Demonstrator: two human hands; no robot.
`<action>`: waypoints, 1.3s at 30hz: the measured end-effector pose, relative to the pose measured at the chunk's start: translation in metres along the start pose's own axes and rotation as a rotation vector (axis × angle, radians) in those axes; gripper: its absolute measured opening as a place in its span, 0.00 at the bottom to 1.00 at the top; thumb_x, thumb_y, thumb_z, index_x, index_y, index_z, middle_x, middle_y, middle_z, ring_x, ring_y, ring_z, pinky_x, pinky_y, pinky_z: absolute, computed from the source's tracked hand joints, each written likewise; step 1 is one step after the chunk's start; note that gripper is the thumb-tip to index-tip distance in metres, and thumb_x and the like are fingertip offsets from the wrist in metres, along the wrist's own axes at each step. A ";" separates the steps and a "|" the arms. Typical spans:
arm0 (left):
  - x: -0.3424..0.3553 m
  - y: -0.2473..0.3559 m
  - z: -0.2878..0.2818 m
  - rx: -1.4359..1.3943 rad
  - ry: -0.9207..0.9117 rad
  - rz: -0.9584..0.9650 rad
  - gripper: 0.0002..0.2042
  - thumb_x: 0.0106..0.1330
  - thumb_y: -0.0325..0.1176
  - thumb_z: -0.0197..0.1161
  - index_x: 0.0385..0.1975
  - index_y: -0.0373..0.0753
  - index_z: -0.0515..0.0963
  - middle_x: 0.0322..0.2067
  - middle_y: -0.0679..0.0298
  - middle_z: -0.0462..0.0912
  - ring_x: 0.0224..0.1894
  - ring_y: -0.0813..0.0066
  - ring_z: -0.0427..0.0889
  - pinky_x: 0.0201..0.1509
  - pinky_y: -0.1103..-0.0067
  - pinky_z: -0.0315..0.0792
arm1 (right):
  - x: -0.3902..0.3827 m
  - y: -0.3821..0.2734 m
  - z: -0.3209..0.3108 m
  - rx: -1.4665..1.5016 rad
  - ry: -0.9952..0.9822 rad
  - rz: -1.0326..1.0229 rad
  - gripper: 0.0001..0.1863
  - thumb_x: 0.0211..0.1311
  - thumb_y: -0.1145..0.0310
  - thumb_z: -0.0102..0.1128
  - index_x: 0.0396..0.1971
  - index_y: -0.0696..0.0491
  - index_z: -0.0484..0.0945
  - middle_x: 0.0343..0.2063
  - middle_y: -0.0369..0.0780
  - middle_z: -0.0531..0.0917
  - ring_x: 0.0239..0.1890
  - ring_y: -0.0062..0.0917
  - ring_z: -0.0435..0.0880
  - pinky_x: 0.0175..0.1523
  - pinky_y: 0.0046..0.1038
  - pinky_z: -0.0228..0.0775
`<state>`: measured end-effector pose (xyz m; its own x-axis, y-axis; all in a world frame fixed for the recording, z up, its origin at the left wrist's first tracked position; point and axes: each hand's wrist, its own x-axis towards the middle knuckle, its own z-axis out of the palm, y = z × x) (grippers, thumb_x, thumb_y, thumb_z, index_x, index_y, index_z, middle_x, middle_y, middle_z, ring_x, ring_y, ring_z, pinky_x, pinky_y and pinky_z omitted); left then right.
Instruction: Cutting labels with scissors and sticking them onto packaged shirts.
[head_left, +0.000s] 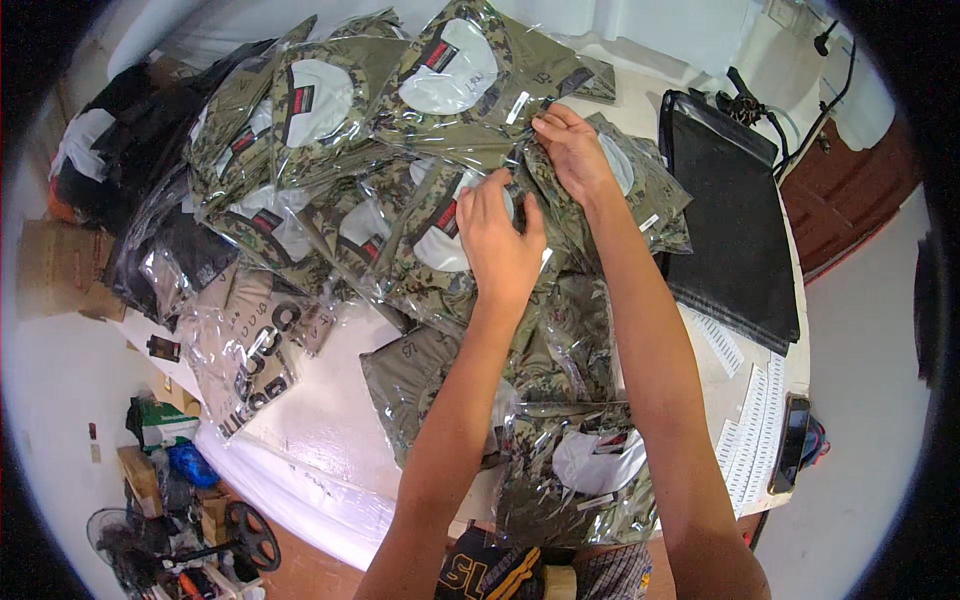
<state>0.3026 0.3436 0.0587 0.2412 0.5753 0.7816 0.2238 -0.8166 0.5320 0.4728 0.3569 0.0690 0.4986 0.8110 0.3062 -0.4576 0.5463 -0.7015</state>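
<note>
A folded camouflage shirt in a clear plastic bag (447, 68), with a white oval at its neck and a small white sticker, lies on top of the heap. My right hand (575, 150) pinches this bag near its lower right corner. Just below its lower edge is my left hand (497, 235), fingers bent and thumb apart, over another bagged camouflage shirt (440, 245). Whether the left fingertips grip any plastic is hard to see. More bagged shirts lie under and around both hands, one of them (600, 460) between my forearms at the near edge.
Black flat bags (730, 220) are stacked at right on the white table (330, 385). Sticker strips (750, 435) and a phone (792, 445) lie by the right edge. Tan bagged garments (240, 330) and dark bagged ones sit at left. A fan (115, 540) stands on the floor.
</note>
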 end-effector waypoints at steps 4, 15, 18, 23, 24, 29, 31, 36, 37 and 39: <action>0.001 0.002 -0.004 -0.004 -0.023 -0.022 0.17 0.55 0.28 0.64 0.45 0.33 0.73 0.39 0.53 0.79 0.45 0.52 0.74 0.57 0.62 0.63 | -0.001 -0.001 0.003 -0.007 0.009 -0.008 0.15 0.52 0.83 0.64 0.42 0.59 0.76 0.39 0.38 0.81 0.42 0.24 0.78 0.51 0.24 0.68; -0.006 0.005 0.001 0.342 -0.145 0.082 0.30 0.58 0.44 0.63 0.58 0.35 0.69 0.60 0.48 0.65 0.61 0.47 0.62 0.64 0.57 0.56 | -0.046 -0.041 0.012 -0.371 0.460 -0.115 0.15 0.51 0.78 0.64 0.41 0.62 0.78 0.36 0.41 0.83 0.37 0.26 0.82 0.45 0.25 0.74; 0.000 -0.004 -0.001 0.396 -0.093 0.122 0.29 0.59 0.47 0.61 0.57 0.35 0.70 0.59 0.50 0.67 0.60 0.48 0.62 0.64 0.59 0.56 | -0.109 -0.089 0.023 -0.462 0.401 -0.030 0.15 0.59 0.69 0.61 0.44 0.61 0.78 0.40 0.43 0.83 0.45 0.29 0.82 0.54 0.30 0.72; 0.003 -0.007 0.010 0.421 -0.044 0.200 0.27 0.60 0.46 0.60 0.55 0.34 0.71 0.58 0.49 0.67 0.59 0.50 0.63 0.63 0.60 0.57 | -0.258 -0.169 0.048 -0.820 0.433 0.007 0.14 0.64 0.67 0.57 0.44 0.60 0.79 0.39 0.41 0.83 0.45 0.24 0.82 0.52 0.25 0.70; 0.005 -0.010 0.010 0.398 -0.051 0.208 0.27 0.61 0.47 0.60 0.55 0.34 0.71 0.58 0.49 0.67 0.59 0.49 0.63 0.62 0.60 0.58 | -0.291 -0.177 0.055 -0.823 0.455 -0.030 0.13 0.65 0.67 0.57 0.44 0.60 0.79 0.39 0.41 0.83 0.44 0.23 0.81 0.52 0.25 0.70; -0.008 0.026 -0.050 0.156 -0.051 0.206 0.23 0.62 0.42 0.62 0.53 0.33 0.73 0.58 0.48 0.68 0.61 0.46 0.63 0.62 0.60 0.60 | -0.438 -0.174 0.081 -0.971 0.681 -0.080 0.07 0.61 0.76 0.61 0.37 0.62 0.81 0.36 0.39 0.84 0.40 0.20 0.81 0.49 0.22 0.71; -0.037 0.081 -0.099 -0.066 -0.213 0.229 0.18 0.62 0.36 0.63 0.49 0.33 0.75 0.54 0.48 0.72 0.59 0.48 0.66 0.63 0.61 0.60 | -0.487 -0.167 0.078 -1.108 0.665 -0.073 0.08 0.58 0.76 0.63 0.37 0.61 0.81 0.36 0.41 0.85 0.39 0.21 0.82 0.46 0.22 0.73; -0.175 0.148 -0.201 -0.304 -0.487 0.146 0.16 0.60 0.33 0.64 0.47 0.36 0.77 0.55 0.51 0.74 0.60 0.52 0.68 0.66 0.61 0.58 | -0.521 -0.152 0.109 -1.343 0.558 -0.102 0.09 0.55 0.77 0.62 0.37 0.60 0.81 0.35 0.46 0.84 0.37 0.31 0.83 0.44 0.26 0.73; -0.197 0.151 -0.213 -0.254 -0.541 0.122 0.18 0.61 0.35 0.64 0.49 0.36 0.77 0.56 0.51 0.73 0.62 0.53 0.67 0.66 0.61 0.57 | -0.525 -0.144 0.119 -1.337 0.523 -0.112 0.09 0.54 0.78 0.62 0.37 0.60 0.81 0.34 0.47 0.83 0.37 0.34 0.83 0.44 0.28 0.73; -0.221 0.170 -0.218 -0.153 -0.604 0.155 0.21 0.60 0.39 0.64 0.51 0.36 0.75 0.58 0.52 0.72 0.63 0.53 0.66 0.67 0.60 0.56 | -0.544 -0.136 0.127 -1.301 0.483 -0.114 0.08 0.55 0.78 0.61 0.36 0.61 0.80 0.35 0.48 0.82 0.38 0.39 0.83 0.45 0.30 0.73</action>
<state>0.0816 0.0674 0.0477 0.7596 0.3386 0.5554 0.0176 -0.8642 0.5028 0.1702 -0.1316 0.0798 0.8103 0.4784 0.3384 0.4750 -0.1980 -0.8574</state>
